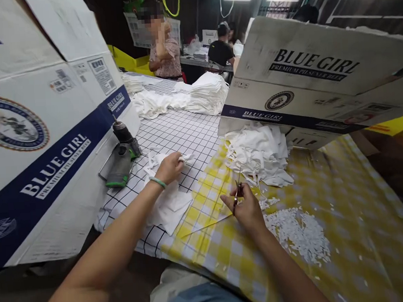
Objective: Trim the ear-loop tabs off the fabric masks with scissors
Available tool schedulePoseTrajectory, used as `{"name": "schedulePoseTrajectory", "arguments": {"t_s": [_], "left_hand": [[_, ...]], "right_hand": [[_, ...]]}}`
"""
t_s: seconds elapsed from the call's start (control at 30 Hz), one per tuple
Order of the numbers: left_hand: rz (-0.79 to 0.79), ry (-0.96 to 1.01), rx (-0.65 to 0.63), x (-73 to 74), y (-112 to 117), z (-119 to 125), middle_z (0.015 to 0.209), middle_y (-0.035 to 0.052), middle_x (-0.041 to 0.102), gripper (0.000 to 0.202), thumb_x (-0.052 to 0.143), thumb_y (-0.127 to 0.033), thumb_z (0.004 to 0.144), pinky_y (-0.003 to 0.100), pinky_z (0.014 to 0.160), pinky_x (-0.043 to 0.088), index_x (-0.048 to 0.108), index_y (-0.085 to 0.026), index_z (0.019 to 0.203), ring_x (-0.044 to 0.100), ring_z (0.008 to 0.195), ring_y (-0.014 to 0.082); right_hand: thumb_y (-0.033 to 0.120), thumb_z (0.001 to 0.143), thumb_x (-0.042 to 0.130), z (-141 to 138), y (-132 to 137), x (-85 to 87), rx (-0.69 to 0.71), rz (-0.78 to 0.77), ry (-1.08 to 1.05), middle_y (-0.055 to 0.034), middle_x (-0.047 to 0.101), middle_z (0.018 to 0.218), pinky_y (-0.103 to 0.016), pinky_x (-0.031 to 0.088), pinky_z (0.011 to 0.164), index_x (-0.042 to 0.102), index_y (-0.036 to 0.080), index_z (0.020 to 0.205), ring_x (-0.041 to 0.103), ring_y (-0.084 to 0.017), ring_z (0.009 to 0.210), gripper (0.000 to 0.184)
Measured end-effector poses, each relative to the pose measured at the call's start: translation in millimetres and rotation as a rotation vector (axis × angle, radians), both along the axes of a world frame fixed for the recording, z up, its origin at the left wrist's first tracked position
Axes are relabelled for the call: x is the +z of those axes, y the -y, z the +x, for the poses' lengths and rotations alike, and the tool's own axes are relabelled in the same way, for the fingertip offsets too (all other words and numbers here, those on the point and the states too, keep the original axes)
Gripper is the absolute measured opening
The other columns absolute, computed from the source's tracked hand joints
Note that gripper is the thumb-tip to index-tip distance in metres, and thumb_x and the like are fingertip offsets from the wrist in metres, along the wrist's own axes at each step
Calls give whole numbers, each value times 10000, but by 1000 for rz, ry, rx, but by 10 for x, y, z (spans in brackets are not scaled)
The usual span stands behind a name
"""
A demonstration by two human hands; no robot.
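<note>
My left hand point(170, 168), with a green bangle at the wrist, is closed on a white cloth piece point(173, 209), its fingers pinched together near the upper end. More of the white fabric lies spread on the table below that hand. In my right hand point(248, 209) is a pair of small scissors point(238, 187), fingers in the loops and blades pointing up and away. A pile of white cloth pieces with thin straps point(258, 154) lies just beyond the scissors. Beside my right wrist is a heap of small white clippings point(300, 234).
A cordless drill point(121, 156) stands left of my left hand. Large cardboard boxes flank the table, one at left point(60, 132) and one at right point(302, 76). Stacked white cloth point(206, 93) lies at the back. A person point(164, 53) is across the table; others are farther off.
</note>
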State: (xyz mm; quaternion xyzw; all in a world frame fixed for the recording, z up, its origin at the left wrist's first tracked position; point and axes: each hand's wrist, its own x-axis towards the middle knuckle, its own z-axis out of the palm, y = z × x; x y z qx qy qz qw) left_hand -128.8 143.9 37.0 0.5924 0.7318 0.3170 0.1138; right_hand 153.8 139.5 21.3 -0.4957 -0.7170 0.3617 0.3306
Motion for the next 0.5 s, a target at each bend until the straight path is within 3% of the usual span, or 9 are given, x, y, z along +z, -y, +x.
{"name": "schedulePoseTrajectory", "arguments": {"t_s": [0.13, 0.23, 0.3, 0.43, 0.5], "left_hand": [[91, 88, -167, 142, 232, 752, 843, 31, 649, 146, 481, -224, 895, 277, 696, 502, 613, -173, 930, 591, 752, 156], [75, 163, -396, 149, 491, 1132, 906, 23, 691, 168, 544, -210, 846, 237, 692, 531, 634, -193, 987, 634, 769, 139], [76, 187, -442, 95, 580, 1146, 987, 40, 707, 219, 516, -172, 851, 258, 770, 561, 638, -199, 1030, 668, 856, 149], [93, 134, -296, -51, 548, 823, 1230, 135, 626, 372, 405, -52, 809, 455, 1006, 505, 620, -159, 1094, 596, 1175, 245], [55, 101, -386, -111, 487, 744, 1379, 139, 540, 493, 427, -18, 758, 502, 1099, 426, 597, -167, 1196, 479, 1332, 273]], "right_hand": [[486, 652, 797, 11, 54, -32, 84, -185, -327, -78, 600, 1220, -353, 532, 810, 409, 255, 907, 620, -197, 961, 518], [444, 641, 801, 13, 88, -78, 123, -308, -467, -36, 638, 1086, -324, 546, 756, 389, 261, 904, 629, -176, 857, 521], [430, 662, 781, 36, 113, -117, 95, -344, -481, -9, 646, 922, -322, 540, 750, 423, 251, 927, 623, -174, 787, 480], [392, 683, 761, 128, 168, -171, 46, -345, -485, -24, 661, 924, -330, 527, 813, 471, 235, 944, 630, -186, 828, 421], [364, 688, 763, 180, 203, -165, 42, -335, -502, -21, 668, 916, -326, 526, 816, 493, 231, 948, 632, -184, 826, 398]]}}
